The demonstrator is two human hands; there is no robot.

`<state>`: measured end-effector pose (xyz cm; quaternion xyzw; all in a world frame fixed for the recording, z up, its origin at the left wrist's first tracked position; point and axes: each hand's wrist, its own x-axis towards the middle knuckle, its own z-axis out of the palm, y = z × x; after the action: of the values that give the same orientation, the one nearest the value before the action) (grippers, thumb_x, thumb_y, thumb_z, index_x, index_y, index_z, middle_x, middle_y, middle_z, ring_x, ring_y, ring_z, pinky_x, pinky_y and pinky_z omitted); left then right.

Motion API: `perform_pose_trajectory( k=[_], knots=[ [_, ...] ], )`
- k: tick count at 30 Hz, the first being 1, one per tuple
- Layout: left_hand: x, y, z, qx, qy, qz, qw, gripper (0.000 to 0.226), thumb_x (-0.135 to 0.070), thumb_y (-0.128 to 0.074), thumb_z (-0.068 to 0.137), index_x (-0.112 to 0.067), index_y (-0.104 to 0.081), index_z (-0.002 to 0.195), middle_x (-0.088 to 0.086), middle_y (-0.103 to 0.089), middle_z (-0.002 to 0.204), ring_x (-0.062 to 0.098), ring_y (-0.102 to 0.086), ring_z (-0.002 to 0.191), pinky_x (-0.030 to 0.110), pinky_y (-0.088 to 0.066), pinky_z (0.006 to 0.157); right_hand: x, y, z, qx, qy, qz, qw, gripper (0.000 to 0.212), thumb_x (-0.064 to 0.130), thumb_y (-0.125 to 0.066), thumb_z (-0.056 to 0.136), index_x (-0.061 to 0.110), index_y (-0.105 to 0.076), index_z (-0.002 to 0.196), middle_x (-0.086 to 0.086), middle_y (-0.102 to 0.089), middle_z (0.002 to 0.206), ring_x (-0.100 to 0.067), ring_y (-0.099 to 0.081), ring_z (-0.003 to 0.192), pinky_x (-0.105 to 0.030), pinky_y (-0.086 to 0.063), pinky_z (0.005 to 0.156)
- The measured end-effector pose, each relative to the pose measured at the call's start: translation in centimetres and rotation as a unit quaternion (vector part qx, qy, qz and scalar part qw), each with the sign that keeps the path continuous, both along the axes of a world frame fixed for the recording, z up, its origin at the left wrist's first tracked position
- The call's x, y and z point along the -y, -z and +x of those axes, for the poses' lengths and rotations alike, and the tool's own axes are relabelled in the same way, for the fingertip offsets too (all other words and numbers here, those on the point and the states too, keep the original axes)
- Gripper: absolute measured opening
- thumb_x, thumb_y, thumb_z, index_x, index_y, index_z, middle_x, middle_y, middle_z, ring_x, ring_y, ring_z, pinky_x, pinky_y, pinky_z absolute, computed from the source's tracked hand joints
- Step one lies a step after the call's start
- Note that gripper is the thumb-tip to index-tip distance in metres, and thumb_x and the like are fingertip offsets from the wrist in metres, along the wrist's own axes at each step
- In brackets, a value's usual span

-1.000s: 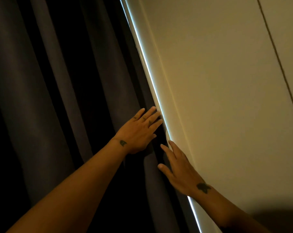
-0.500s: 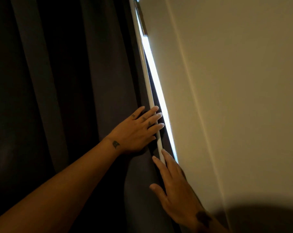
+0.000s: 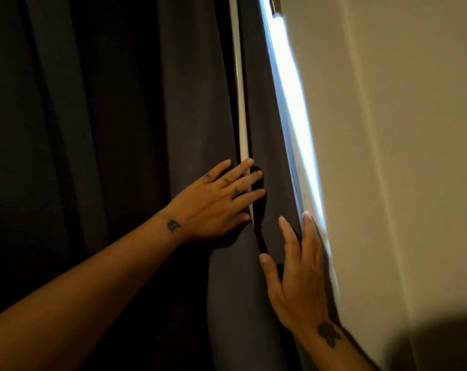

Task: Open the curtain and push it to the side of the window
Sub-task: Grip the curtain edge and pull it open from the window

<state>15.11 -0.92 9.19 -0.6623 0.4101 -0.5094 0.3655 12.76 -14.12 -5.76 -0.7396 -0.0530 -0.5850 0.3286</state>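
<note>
A dark grey curtain hangs in heavy folds over the left two thirds of the view. Its right edge fold stands a little off the wall, and a bright strip of window light shows in the gap. My left hand lies flat on the curtain with its fingers spread across a thin white rod that runs down the fabric. My right hand is lower, fingers straight and apart, pressed against the curtain's edge beside the lit gap. Neither hand grips the fabric.
A plain cream wall fills the right side, right next to the gap. A dark shadow covers the bottom right corner. The room is dim apart from the light strip.
The gap of light at the curtain's right edge has widened. Both hands have shifted left with the curtain edge, and the white rod now stands clear of the wall.
</note>
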Motion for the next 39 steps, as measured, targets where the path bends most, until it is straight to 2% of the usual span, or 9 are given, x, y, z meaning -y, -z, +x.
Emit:
perform_pose_trajectory(
  k=[4, 10, 14, 19, 23, 29, 31, 35, 39],
  knots=[
    [0.5, 0.0, -0.5, -0.015, 0.036, -0.025, 0.999, 0.055, -0.038, -0.036, 0.088, -0.016, -0.036, 0.137, 0.016, -0.036, 0.145, 0.033, -0.026, 0.134, 0.052, -0.020, 0.106, -0.2, 0.4, 0.2, 0.013, -0.033, -0.003, 0.999, 0.057, 0.055, -0.029, 0.086, 0.026, -0.026, 0.134, -0.017, -0.027, 0.146, -0.021, -0.016, 0.133, -0.043, -0.017, 0.105],
    [2.0, -1.3, -1.3, -0.006, 0.056, -0.028, 0.998, 0.067, -0.049, -0.035, 0.087, -0.019, -0.014, 0.143, 0.014, -0.012, 0.150, 0.030, -0.008, 0.138, 0.048, -0.011, 0.112, -1.3, 0.9, -0.2, 0.033, -0.087, -0.050, 0.994, 0.056, 0.046, -0.041, 0.082, 0.027, -0.028, 0.133, -0.012, -0.023, 0.147, -0.016, -0.017, 0.133, -0.038, -0.020, 0.105],
    [2.1, -2.9, -1.8, 0.009, 0.010, 0.039, 0.999, 0.063, -0.056, -0.030, 0.087, -0.018, -0.037, 0.137, 0.018, -0.025, 0.149, 0.034, -0.011, 0.138, 0.050, -0.008, 0.111, -2.1, 1.1, -0.7, 0.034, -0.103, -0.088, 0.990, 0.056, 0.045, -0.043, 0.082, 0.023, -0.032, 0.132, -0.014, -0.021, 0.146, -0.022, -0.023, 0.132, -0.039, -0.030, 0.102],
    [1.0, -3.6, -2.0, 0.018, -0.033, 0.090, 0.995, 0.055, -0.051, -0.032, 0.085, -0.010, -0.062, 0.105, 0.019, -0.048, 0.137, 0.036, -0.026, 0.133, 0.060, -0.011, 0.103, -2.6, 1.0, -1.2, 0.007, -0.097, -0.132, 0.986, 0.059, 0.048, -0.042, 0.080, 0.024, -0.030, 0.133, -0.014, -0.027, 0.145, -0.025, -0.027, 0.131, -0.038, -0.033, 0.100],
    [-0.7, -3.8, -2.2, 0.017, -0.050, 0.092, 0.994, 0.054, -0.048, -0.032, 0.085, -0.008, -0.063, 0.103, 0.018, -0.062, 0.120, 0.037, -0.041, 0.127, 0.061, -0.023, 0.102, -2.6, 0.2, -1.4, -0.014, -0.105, -0.156, 0.982, 0.065, 0.048, -0.046, 0.079, 0.022, -0.026, 0.135, -0.016, -0.032, 0.145, -0.028, -0.034, 0.129, -0.037, -0.033, 0.098],
    [-3.7, -3.3, -3.3, 0.015, -0.044, 0.075, 0.996, 0.046, -0.044, -0.040, 0.089, -0.007, -0.059, 0.109, 0.016, -0.061, 0.122, 0.035, -0.042, 0.127, 0.050, -0.029, 0.106, -2.5, -1.9, -1.0, -0.004, -0.164, -0.119, 0.979, 0.074, 0.057, -0.037, 0.080, 0.017, -0.017, 0.139, -0.015, -0.025, 0.148, -0.025, -0.026, 0.134, -0.038, -0.023, 0.105],
    [-4.6, -3.3, -4.0, 0.011, -0.035, 0.066, 0.997, 0.043, -0.041, -0.044, 0.088, -0.006, -0.060, 0.107, 0.017, -0.061, 0.121, 0.036, -0.043, 0.126, 0.047, -0.026, 0.105, -2.7, -2.6, -0.3, -0.011, -0.213, -0.094, 0.973, 0.081, 0.060, -0.039, 0.076, 0.019, -0.010, 0.140, -0.011, -0.017, 0.151, -0.021, -0.017, 0.138, -0.031, -0.020, 0.107],
    [-5.8, -3.2, -5.4, -0.032, -0.031, 0.048, 0.998, 0.041, -0.037, -0.046, 0.089, -0.002, -0.062, 0.104, 0.020, -0.059, 0.123, 0.035, -0.031, 0.129, 0.044, -0.023, 0.107, -4.3, -3.2, 0.5, -0.040, -0.309, -0.086, 0.946, 0.089, 0.068, -0.035, 0.070, 0.028, 0.006, 0.139, -0.001, 0.001, 0.155, -0.005, 0.006, 0.139, -0.004, 0.004, 0.104],
    [-6.3, -3.3, -6.3, -0.054, -0.037, 0.048, 0.997, 0.043, -0.034, -0.040, 0.092, 0.000, -0.063, 0.103, 0.023, -0.057, 0.124, 0.038, -0.032, 0.129, 0.045, -0.027, 0.108, -6.7, -2.3, 0.1, -0.036, -0.386, -0.099, 0.916, 0.087, 0.073, -0.034, 0.070, 0.039, 0.015, 0.134, 0.012, 0.008, 0.152, 0.000, 0.010, 0.137, -0.015, 0.002, 0.111]
  ],
)
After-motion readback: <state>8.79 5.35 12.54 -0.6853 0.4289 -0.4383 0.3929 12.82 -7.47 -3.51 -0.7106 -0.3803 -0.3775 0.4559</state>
